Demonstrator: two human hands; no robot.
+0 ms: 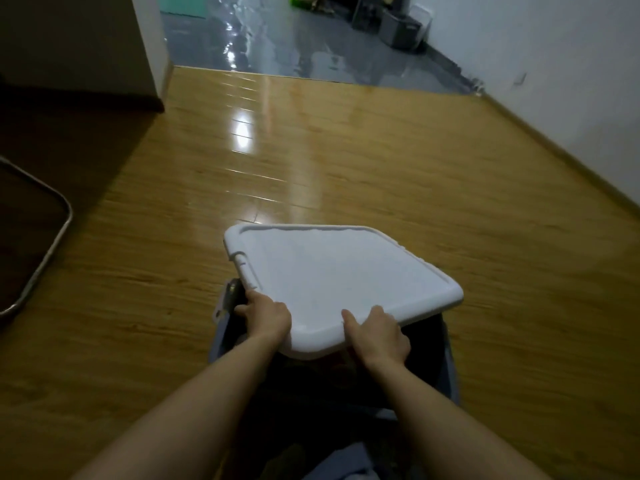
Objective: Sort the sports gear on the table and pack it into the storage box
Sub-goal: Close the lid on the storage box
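A white plastic lid (332,275) is held tilted and skewed over the storage box (450,358), a bluish box standing on the wooden floor. My left hand (266,317) grips the lid's near left edge. My right hand (377,332) holds the near edge, thumb lying on top and fingers under the rim. The box's inside is dark and mostly hidden by the lid and my arms. A grey latch (227,299) shows on the box's left side.
Glossy wooden floor (346,161) spreads all around the box. A metal tube frame (45,244) curves at the left edge. A white wall (571,81) runs along the right. Dark grey floor and stacked bins (398,29) lie far back.
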